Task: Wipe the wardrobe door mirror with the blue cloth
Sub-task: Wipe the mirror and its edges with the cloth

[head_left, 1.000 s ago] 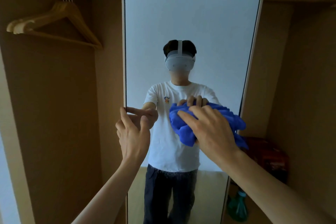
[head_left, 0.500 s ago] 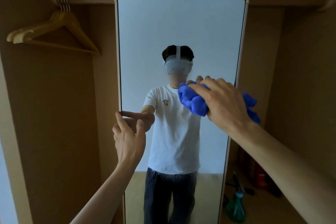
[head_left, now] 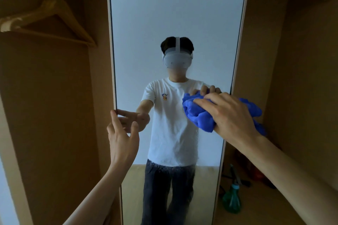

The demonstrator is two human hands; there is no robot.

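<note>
One crumpled blue cloth (head_left: 198, 115) under flat right hand (head_left: 232, 117) on smooth mirror (head_left: 173, 23); left hand (head_left: 122, 139) splayed at edge.

1. No words, numbers or brand names can be read anywhere in view.
2. The white T-shirt (head_left: 170, 124) reflected in the mirror (head_left: 175, 14) carries a small blue, red and yellow chest emblem (head_left: 165, 96), too small to make out as lettering or a logo.
</note>
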